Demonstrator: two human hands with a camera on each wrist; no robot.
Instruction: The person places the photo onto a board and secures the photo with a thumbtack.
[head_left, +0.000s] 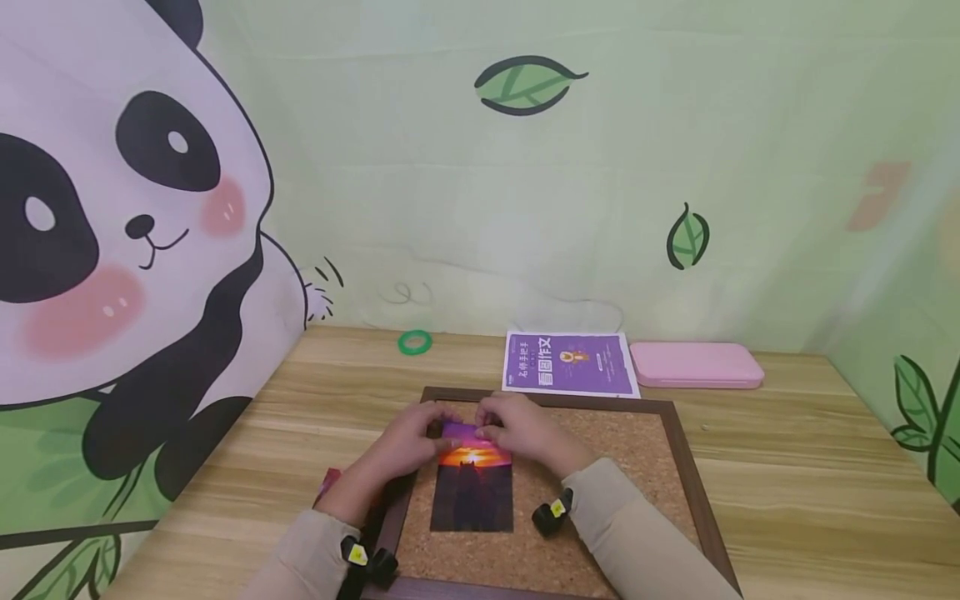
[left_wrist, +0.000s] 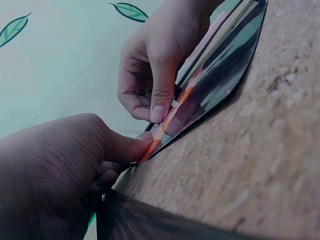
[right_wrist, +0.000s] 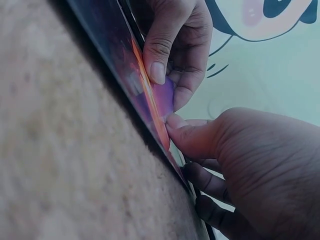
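A glossy sunset photo [head_left: 473, 500], orange and purple above a dark lower half, lies over the cork board [head_left: 585, 517] with its brown frame. At its upper left edge my left hand [head_left: 408, 442] pinches it, thumb on the picture side. My right hand [head_left: 528, 433] holds the upper right part between thumb and fingers. Both thumbs press near the bright orange band in the left wrist view, where the photo [left_wrist: 220, 75] looks slightly curved. From the right wrist, the purple top of the photo [right_wrist: 164, 95] shows between the two hands. Some fingertips are hidden behind it.
Behind the board lie a purple booklet [head_left: 570, 364] and a pink case [head_left: 697, 365]. A green ring, like a tape roll, [head_left: 415, 342] sits farther left. Something red [head_left: 330, 481] pokes out beside my left forearm. A panda-print cloth [head_left: 420, 167] hangs behind the wooden table [head_left: 810, 483].
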